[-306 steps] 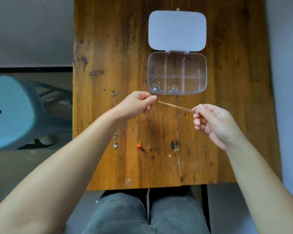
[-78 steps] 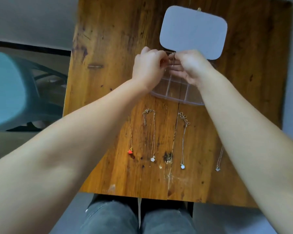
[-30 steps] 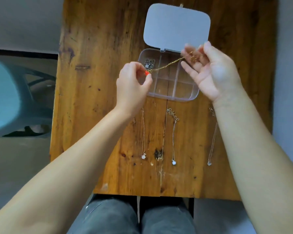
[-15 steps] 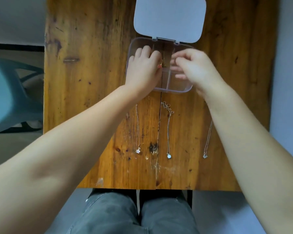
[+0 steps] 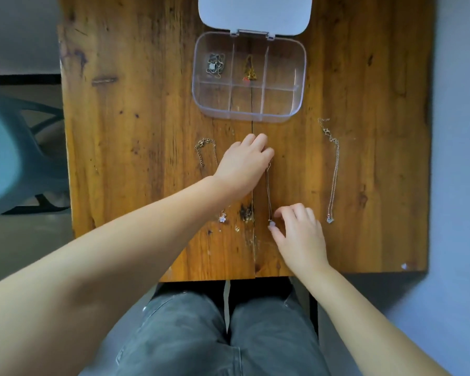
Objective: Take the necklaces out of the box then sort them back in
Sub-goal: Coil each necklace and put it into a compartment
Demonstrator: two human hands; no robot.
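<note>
The clear compartment box (image 5: 301, 85) lies open, its lid (image 5: 253, 12) folded back. A silver necklace (image 5: 215, 65) fills the back left compartment, and a gold necklace with a red pendant (image 5: 249, 69) the back middle one. Three necklaces lie stretched out on the wooden table (image 5: 136, 137). My left hand (image 5: 242, 164) pinches the far end of the middle necklace (image 5: 268, 191). My right hand (image 5: 299, 232) has thumb and finger apart around its white pendant. The flower-pendant necklace (image 5: 207, 150) runs under my left arm. The right necklace (image 5: 334, 169) lies untouched.
A pale blue plastic chair (image 5: 8, 158) stands left of the table. My lap in grey jeans (image 5: 217, 329) is at the near table edge. The four other box compartments hold nothing.
Both hands left the box after dropping the gold necklace into the back middle compartment. They came down to the two ends of the middle necklace on the table.
</note>
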